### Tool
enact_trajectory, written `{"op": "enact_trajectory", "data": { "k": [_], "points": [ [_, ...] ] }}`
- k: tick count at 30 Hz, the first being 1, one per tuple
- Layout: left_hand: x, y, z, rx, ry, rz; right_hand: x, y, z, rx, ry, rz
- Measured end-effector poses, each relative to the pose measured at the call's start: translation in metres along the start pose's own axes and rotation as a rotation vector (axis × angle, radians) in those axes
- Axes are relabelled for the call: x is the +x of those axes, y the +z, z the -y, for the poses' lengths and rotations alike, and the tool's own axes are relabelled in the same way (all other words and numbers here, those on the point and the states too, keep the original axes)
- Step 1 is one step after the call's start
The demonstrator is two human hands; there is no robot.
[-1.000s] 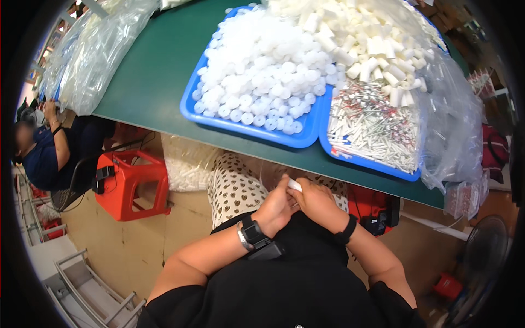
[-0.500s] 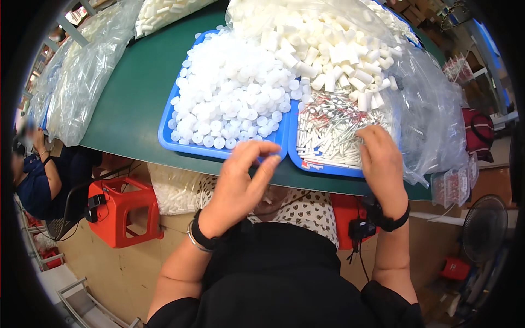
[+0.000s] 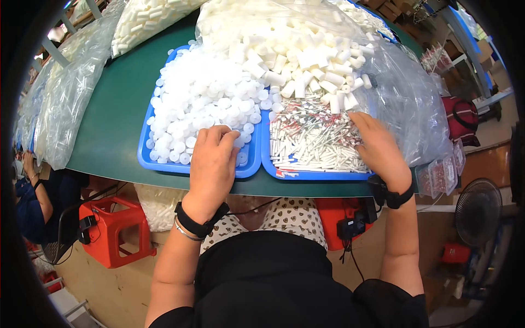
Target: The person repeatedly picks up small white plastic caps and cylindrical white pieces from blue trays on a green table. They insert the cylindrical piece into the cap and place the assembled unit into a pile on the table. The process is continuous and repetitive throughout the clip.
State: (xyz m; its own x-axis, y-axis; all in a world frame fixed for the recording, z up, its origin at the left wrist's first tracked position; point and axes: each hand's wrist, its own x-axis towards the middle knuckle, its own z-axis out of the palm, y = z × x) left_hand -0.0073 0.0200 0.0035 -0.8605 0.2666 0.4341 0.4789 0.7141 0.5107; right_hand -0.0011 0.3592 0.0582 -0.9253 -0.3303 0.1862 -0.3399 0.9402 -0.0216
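My left hand (image 3: 212, 163) reaches into the left blue tray (image 3: 164, 165), its fingertips curled onto the heap of small white round caps (image 3: 202, 98); whether a cap is pinched I cannot tell. My right hand (image 3: 377, 146) rests palm down on the right blue tray (image 3: 317, 175), fingers spread over the thin white sticks with red marks (image 3: 309, 136). Behind both trays lies a pile of white cylinder pieces (image 3: 306, 60) spilling from a clear plastic bag. Both wrists wear black bands.
The trays sit on a green table (image 3: 115, 126). Clear plastic bags (image 3: 60, 104) of parts lie at the left and far right. Under the table stands a red stool (image 3: 112, 232). Another person (image 3: 38, 197) sits at the left. A fan (image 3: 478, 213) stands at the right.
My hands have risen from my lap, where they were together, up to the table. The left one now sits on the caps, the right one on the sticks.
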Motion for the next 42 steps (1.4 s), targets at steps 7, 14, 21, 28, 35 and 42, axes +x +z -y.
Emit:
{"op": "enact_trajectory", "data": {
  "k": [7,14,21,28,35,42],
  "points": [
    [-0.002,0.007,0.006,-0.04,-0.013,-0.015,0.029,0.003,0.019,-0.054,-0.144,0.026],
    [-0.003,0.005,0.004,-0.032,-0.033,-0.097,0.043,-0.004,0.039,0.144,-0.212,0.073],
    [-0.003,0.007,0.009,-0.147,-0.058,-0.065,0.041,-0.017,0.044,0.41,-0.118,0.013],
    [-0.007,0.009,0.013,-0.164,-0.044,-0.076,0.027,-0.017,0.053,0.225,-0.296,-0.032],
    [-0.005,0.004,0.014,-0.242,-0.074,-0.028,0.026,0.019,0.07,-0.047,-0.403,-0.097],
    [-0.007,0.007,0.016,-0.289,-0.138,-0.054,0.023,0.011,0.058,-0.004,-0.386,-0.14]
  ]
}}
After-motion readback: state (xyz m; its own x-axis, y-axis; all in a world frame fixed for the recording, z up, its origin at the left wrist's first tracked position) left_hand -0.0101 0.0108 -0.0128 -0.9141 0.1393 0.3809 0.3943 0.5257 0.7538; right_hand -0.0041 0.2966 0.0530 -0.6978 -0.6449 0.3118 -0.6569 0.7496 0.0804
